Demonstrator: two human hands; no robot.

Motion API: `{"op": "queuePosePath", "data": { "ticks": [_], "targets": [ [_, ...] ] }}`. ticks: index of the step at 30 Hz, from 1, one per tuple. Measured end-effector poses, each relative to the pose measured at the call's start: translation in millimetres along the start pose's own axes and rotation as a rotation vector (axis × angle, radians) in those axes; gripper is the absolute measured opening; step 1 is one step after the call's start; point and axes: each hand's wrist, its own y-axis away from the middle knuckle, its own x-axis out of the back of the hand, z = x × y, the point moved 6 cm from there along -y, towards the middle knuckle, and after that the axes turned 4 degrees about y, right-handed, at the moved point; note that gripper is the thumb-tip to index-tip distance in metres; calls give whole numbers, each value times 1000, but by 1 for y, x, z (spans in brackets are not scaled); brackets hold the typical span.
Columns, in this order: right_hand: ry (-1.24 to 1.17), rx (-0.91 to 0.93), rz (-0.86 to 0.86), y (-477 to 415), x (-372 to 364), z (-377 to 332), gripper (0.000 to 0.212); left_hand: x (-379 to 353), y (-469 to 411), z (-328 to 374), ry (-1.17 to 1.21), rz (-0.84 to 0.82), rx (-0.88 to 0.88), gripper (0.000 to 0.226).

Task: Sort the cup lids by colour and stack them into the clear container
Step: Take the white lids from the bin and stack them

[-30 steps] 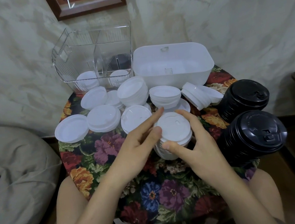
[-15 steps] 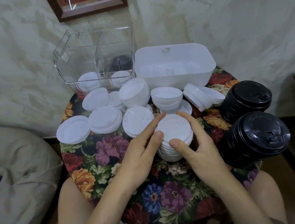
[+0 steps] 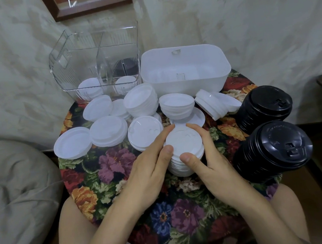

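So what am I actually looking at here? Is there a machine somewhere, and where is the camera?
There is no machine in this one. These are a person's two bare hands, filmed by a single wide-angle camera worn on the head, looking forward and down.

The left hand and the right hand both grip a stack of white lids on a small table with a flowered cloth. More loose white lids lie behind it, singly and in short piles. On the right are a near black lid stack and a far black lid stack.

At the back stands the clear container, divided into compartments, with a few sorted white lids and some sorted black lids inside. Beside it is a white tub.
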Motion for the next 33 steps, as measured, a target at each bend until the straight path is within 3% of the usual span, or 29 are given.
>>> {"op": "queuePosePath", "data": {
  "ticks": [8,23,28,33],
  "targets": [
    [11,5,-23,1,1,0,61,-1,0,0,12,2,-4,54],
    [-12,54,51,4,1,0,89,8,4,12,-4,-83,29,50],
    [19,85,113,14,4,-6,68,10,6,16,102,-55,30,53],
    [46,88,158,24,1,-3,72,9,10,19,125,-44,22,60]
  ]
}}
